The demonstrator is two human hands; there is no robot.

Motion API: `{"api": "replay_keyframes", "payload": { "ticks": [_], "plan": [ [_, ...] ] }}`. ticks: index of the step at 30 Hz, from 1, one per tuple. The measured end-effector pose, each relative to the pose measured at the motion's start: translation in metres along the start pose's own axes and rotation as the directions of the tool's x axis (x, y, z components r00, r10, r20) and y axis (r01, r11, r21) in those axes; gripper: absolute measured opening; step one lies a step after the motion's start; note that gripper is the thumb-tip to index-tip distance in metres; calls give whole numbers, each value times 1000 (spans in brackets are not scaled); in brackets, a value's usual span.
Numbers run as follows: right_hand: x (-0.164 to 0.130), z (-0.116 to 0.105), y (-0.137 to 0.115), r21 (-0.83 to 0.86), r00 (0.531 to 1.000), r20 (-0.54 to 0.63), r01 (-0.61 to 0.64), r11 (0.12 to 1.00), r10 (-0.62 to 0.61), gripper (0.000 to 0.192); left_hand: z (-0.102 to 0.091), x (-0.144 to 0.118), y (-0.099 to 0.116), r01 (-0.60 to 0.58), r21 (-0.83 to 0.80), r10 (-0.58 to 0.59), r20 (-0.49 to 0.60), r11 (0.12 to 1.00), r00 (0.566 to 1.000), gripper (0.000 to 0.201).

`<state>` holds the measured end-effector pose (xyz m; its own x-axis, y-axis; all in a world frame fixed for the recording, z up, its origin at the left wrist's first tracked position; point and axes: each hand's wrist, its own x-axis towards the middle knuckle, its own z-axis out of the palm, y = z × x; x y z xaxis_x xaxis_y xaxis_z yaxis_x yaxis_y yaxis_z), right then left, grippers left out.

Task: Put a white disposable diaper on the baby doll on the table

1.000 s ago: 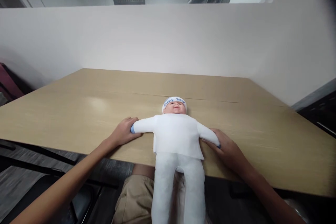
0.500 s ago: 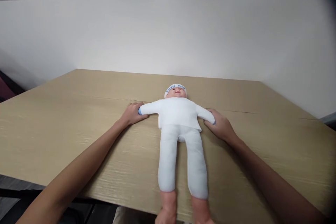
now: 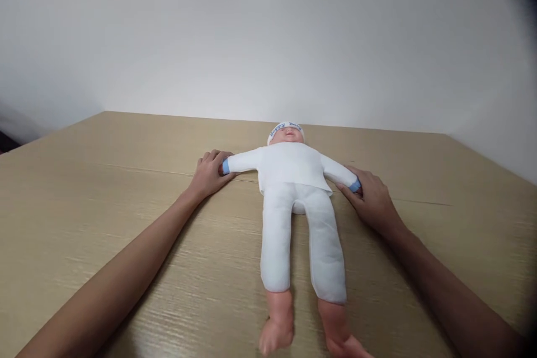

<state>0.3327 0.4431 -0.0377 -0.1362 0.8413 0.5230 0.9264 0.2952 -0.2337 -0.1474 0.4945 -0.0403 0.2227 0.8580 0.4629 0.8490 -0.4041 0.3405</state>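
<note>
A baby doll (image 3: 293, 190) in a white suit and a white cap with blue lettering lies on its back on the wooden table (image 3: 104, 196), head away from me, bare feet toward me. My left hand (image 3: 208, 173) holds the end of the doll's arm on the left, at its blue cuff. My right hand (image 3: 371, 198) holds the end of the other arm, fingers wrapped around the cuff. Both doll arms are stretched out sideways.
A white partition wall (image 3: 268, 45) rises right behind the table's far edge and along its right side. A seam line runs across the tabletop (image 3: 126, 168) under the doll's shoulders.
The doll has been slid away from me, fully onto the table; its legs hung over the near edge before. Both hands moved forward with its arms, and my view tilted down.
</note>
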Motion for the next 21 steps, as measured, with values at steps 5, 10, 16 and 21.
{"api": "replay_keyframes", "payload": {
  "ticks": [5,10,16,21],
  "plan": [
    [1,6,13,20,1000,22,-6,1000,6,61,2,1,-3,28,-22,-27,50,999,998,58],
    [-8,12,16,-4,999,-11,-53,999,53,72,-2,-6,2,94,-32,-92,69,995,993,72],
    [-47,-11,-26,0,987,-118,-105,994,105,83,-17,-45,26,161,-38,-162,-38,986,986,89],
    [-110,-78,-104,155,909,-379,-122,980,173,35,-48,-93,73,141,-149,-166,-172,979,971,66]
  ]
}}
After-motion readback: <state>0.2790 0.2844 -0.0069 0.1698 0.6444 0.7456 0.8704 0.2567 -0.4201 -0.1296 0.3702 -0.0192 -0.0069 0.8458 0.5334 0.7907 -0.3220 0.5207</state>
